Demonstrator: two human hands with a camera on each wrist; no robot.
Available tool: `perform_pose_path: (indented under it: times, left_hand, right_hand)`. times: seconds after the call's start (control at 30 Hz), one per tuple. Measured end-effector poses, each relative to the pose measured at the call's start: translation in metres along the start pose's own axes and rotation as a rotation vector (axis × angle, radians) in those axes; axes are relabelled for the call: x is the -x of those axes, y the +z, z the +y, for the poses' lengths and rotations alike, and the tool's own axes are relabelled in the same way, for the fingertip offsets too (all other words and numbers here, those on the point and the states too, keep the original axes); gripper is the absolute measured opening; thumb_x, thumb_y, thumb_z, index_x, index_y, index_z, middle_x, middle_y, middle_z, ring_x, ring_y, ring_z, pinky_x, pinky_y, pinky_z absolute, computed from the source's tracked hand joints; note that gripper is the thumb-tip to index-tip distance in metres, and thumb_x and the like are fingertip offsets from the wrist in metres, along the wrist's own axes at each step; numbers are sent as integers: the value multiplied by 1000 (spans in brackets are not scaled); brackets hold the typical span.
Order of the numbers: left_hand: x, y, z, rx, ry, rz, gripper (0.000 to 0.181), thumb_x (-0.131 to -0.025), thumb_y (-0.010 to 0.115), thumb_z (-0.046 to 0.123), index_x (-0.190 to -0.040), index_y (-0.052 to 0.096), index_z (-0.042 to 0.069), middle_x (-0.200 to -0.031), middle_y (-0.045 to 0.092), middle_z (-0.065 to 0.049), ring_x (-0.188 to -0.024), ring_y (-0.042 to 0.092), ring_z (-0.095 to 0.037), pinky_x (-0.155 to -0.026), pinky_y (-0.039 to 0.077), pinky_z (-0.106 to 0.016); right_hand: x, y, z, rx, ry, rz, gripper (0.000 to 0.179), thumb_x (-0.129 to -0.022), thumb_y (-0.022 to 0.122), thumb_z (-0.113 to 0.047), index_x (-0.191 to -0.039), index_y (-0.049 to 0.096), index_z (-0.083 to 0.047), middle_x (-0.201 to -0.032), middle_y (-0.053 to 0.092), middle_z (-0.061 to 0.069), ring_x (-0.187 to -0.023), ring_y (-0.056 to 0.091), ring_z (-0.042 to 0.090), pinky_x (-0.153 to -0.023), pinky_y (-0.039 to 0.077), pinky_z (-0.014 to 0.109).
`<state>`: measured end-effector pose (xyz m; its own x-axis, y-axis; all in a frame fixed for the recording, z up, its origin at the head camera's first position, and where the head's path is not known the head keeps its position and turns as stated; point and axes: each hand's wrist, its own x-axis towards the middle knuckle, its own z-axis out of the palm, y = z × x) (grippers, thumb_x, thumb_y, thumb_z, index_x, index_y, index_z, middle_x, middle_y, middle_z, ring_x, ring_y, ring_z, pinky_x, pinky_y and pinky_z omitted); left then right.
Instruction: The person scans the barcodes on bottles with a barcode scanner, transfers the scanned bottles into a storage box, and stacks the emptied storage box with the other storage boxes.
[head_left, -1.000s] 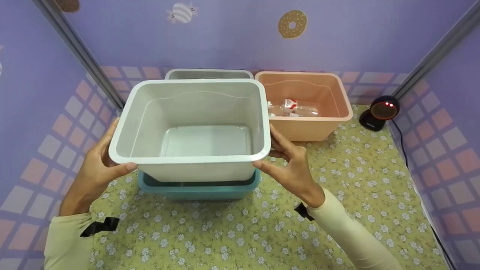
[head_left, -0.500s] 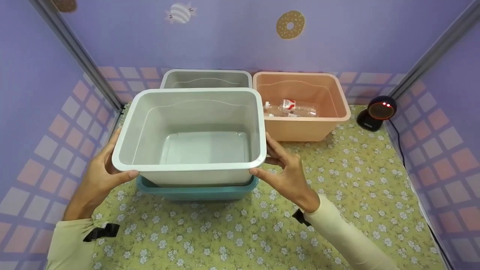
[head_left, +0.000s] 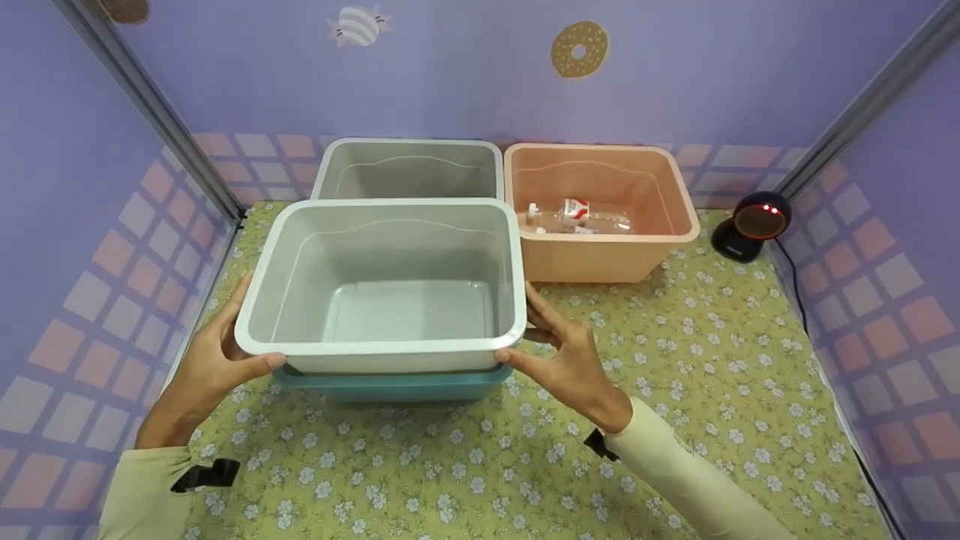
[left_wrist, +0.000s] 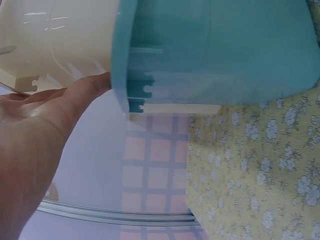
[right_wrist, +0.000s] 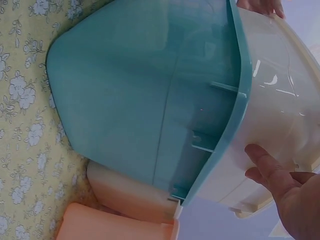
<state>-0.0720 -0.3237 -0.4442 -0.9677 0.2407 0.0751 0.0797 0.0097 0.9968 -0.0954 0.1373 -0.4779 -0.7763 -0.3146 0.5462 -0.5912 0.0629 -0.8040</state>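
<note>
A white plastic storage bin (head_left: pixel 382 348) sits partly down inside a teal storage bin (head_left: pixel 390 387) on the cloth. My left hand (head_left: pixel 206 371) holds the white bin at its left side, thumb at the front corner of the rim. At the opposite side my right hand (head_left: pixel 568 362) holds it the same way, other fingers below the rim. From the right wrist view, the white bin's outer wall (right_wrist: pixel 265 65) rises out of the teal rim, with fingertips against it. The left wrist view has the hand (left_wrist: pixel 40 125) close to the teal rim. Nothing lies inside the white bin.
Behind stands a grey bin (head_left: pixel 409 169), partly hidden by the white one. A peach bin (head_left: pixel 592 262) beside it contains clear plastic bottles (head_left: pixel 577 214). At the back right is a black scanner (head_left: pixel 752 225) with a cable. Purple walls enclose the flowered cloth (head_left: pixel 675 397).
Both hands have lowered the white bin further into the teal bin. More of the grey bin behind now shows, and less of the white bin's front wall.
</note>
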Motion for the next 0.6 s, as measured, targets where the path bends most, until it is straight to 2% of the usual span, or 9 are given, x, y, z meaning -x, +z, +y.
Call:
perform_pose_path:
  times: [0.1, 0.4, 0.6]
  left_hand:
    - [0, 1, -2, -19, -15, 1, 114, -95, 72, -16, -179, 7, 23, -182, 8, -25, -146, 53, -13, -108, 55, -26]
    - [2, 0, -4, -63, -21, -12, 113, -95, 74, -13, -179, 9, 26, -182, 12, -23, -147, 54, -14, -107, 56, -26]
    - [2, -2, -8, -155, -15, -9, 113, -94, 76, -11, -179, 9, 23, -181, 14, -25, -148, 50, -5, -112, 49, -17]
  right_hand:
    - [2, 0, 2, -7, 9, -2, 93, -88, 89, 9, -167, 39, 6, -155, 59, 25, -134, 67, 38, -98, 63, 41]
    - [6, 0, 6, -11, 31, -22, 94, -89, 89, 6, -168, 38, 5, -155, 59, 27, -135, 67, 39, -105, 60, 40]
    - [8, 0, 9, 23, 33, -35, 95, -88, 91, 3, -167, 38, 7, -159, 55, 25, -139, 64, 40, -114, 54, 42]
